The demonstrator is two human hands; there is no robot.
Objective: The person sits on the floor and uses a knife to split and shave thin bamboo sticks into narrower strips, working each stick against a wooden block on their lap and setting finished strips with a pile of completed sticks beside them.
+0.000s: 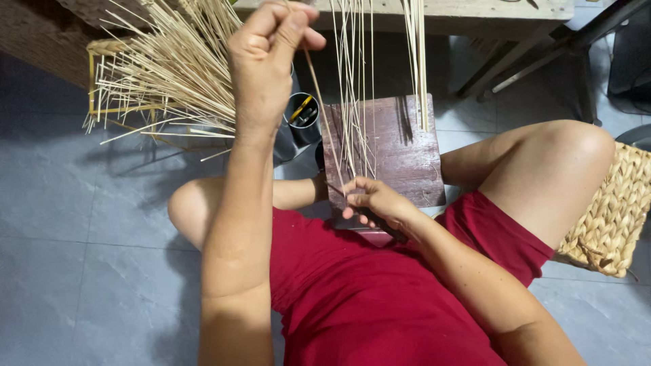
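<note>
Head view looked down on a seated person in red shorts (380, 305), and the scene ran from a splayed bundle of pale reed strips (163, 74) at far left, lying against a yellow wire frame (95, 81) over the grey tiled floor (68, 224). Just right of that bundle the left hand (268, 51) was raised high, its fingers closed in a tight pinch on the upper part of a single thin reed strip (319, 108). That strip slanted down and to the right, past a dark pot of tools (303, 116), to the right hand (373, 200), whose fingertips were narrowly pinched on its lower end just in front of a dark red wooden stool (393, 149). More upright strips (356, 88) hung over the stool from a wooden bench edge (475, 13) above. A woven seat cushion (610, 217) sat at far right beside the knee.

To do this well, I judged the strip needed steady tension between both pinches, with the right fingertips sliding along it rather than bending it sharply, since a strip this thin would likely kink or split. Keeping it apart from the hanging strips would avoid tangling.
</note>
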